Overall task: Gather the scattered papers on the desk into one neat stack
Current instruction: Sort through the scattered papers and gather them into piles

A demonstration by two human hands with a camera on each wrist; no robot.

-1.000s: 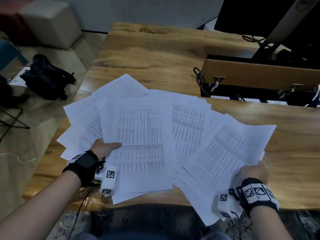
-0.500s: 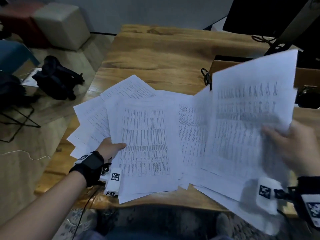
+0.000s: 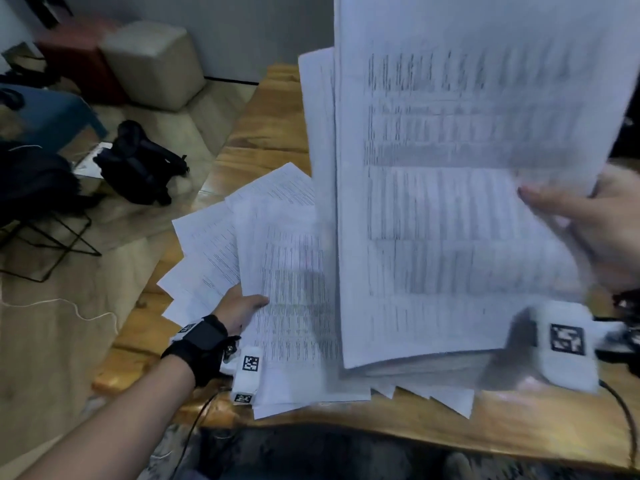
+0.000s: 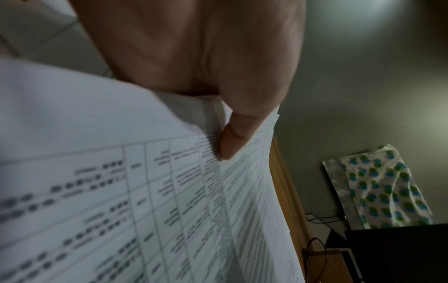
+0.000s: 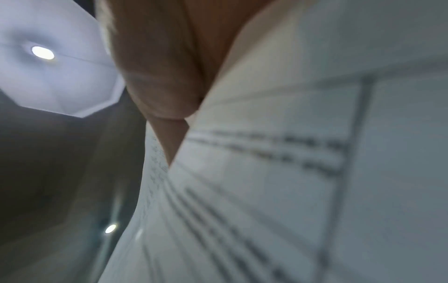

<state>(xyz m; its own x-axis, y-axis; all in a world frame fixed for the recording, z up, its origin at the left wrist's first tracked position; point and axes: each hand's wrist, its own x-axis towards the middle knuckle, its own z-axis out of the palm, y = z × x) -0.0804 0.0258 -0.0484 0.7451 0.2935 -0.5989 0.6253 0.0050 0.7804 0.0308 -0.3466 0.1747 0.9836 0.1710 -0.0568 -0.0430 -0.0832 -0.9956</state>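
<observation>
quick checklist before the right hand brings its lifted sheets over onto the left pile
1. Right hand grips the lifted sheets: ok.
2. Left hand pinches the fanned sheets, thumb on top: ok.
3. Lifted sheets squared: not ok, one edge juts out left.
4. Fanned sheets squared: not ok, corners splay.
5. All sheets on the desk: not ok, some overhang the near edge.
6. Loose sheets under the lifted bundle: cannot tell.

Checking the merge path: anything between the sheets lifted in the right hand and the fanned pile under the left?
Nothing visible. The right hand holds the lifted sheets directly over the fanned pile, which the left hand grips on the desk. Only paper lies between.
</observation>
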